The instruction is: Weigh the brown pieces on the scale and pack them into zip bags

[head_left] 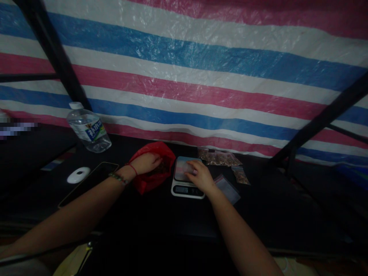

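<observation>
My left hand [148,162] reaches into an open red plastic bag [146,184]. Its fingers bend down over dark brown bits [163,167] inside, and the fingertips are hidden. Just right of the bag lies a white digital kitchen scale [174,190] with a lit display, too small to read. Over its shiny plate [181,168] is my right hand [200,177], thumb and forefinger apart. Something pale shows between them, but I cannot make out whether it is held. Beside that hand lie flat clear zip bags [228,190].
Behind the scale lie clear bags of brown bits [220,158], with a smaller filled bag [240,175] nearby. On the left are a water bottle [89,132], a white oval case [78,175] and a phone [92,182]. Striped sheeting [184,84] and dark metal bars [310,122] stand behind.
</observation>
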`<state>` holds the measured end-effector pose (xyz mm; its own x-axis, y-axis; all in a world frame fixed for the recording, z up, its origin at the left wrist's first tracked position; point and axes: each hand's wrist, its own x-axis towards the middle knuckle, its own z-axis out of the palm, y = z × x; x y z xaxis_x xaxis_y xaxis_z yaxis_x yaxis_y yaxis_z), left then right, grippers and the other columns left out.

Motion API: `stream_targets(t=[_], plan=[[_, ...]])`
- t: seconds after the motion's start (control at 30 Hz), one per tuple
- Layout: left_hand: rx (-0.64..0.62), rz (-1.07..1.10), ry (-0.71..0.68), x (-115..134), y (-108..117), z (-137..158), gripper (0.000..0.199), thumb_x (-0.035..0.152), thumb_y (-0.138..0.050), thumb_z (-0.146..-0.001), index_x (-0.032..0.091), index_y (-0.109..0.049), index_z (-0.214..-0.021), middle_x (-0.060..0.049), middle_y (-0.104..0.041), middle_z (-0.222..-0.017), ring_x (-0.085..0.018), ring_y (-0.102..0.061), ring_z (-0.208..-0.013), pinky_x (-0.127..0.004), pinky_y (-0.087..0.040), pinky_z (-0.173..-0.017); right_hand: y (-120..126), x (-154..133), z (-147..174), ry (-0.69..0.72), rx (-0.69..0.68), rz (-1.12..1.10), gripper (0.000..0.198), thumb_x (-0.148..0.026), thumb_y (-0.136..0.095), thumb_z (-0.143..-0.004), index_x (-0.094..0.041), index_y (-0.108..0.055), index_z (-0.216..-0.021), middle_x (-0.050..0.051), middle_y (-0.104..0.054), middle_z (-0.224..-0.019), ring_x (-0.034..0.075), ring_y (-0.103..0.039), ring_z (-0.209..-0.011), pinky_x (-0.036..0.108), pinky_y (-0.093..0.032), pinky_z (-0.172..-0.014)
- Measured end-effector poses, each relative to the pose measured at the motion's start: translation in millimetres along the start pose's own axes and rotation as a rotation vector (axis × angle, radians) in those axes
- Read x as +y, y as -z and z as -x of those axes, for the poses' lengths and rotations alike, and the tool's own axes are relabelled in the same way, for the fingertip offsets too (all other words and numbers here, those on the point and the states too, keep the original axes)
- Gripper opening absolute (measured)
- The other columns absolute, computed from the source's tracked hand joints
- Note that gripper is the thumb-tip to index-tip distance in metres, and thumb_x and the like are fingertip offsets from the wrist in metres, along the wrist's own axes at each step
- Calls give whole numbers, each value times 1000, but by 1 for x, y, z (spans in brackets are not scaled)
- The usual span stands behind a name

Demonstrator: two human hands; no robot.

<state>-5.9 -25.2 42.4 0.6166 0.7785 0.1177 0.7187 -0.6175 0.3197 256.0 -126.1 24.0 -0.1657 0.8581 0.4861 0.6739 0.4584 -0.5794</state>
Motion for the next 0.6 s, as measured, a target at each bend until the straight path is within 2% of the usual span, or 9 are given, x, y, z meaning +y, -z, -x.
stream_targets(t=[0.17, 0.37, 0.53, 0.6], plan=[[-20, -30, -3, 0, -2, 0, 45, 46, -33, -91, 17, -66, -84, -11, -69, -84, -23, -62, -76, -33, -43, -76, 0, -1, 0, 0, -10, 8, 40, -15, -66, -73, -20, -62, -112, 9, -65, -111, 22, -59, -105, 39, -48, -93], [-55, -103, -25, -4, -3, -2, 39, 39, -36, -90, 16, -67, -82, -11, -68, -85, -22, -61, -74, -32, -43, -74, 0, -1, 0, -4, -17, 14, 39, -17, -66, -73, -19, -62, -112, 10, -64, -111, 22, -60, -104, 39, -49, -92], [-43, -71, -34, -3, 3, -1, 34, 35, -39, -88, 16, -64, -76, -9, -67, -80, -20, -59, -71, -31, -43, -73, -1, -1, 0, 11, -5, -4, 39, -17, -66, -74, -20, -62, -113, 9, -64, -111, 21, -59, -106, 39, -48, -94], [-6, 24, -8, 0, 4, -2, 30, 33, -42, -87, 17, -62, -71, -7, -66, -76, -20, -58, -69, -31, -43, -72, -1, 0, 0, 27, 4, -10, 39, -17, -65, -75, -20, -62, -113, 9, -63, -111, 21, -59, -105, 39, -48, -94]])
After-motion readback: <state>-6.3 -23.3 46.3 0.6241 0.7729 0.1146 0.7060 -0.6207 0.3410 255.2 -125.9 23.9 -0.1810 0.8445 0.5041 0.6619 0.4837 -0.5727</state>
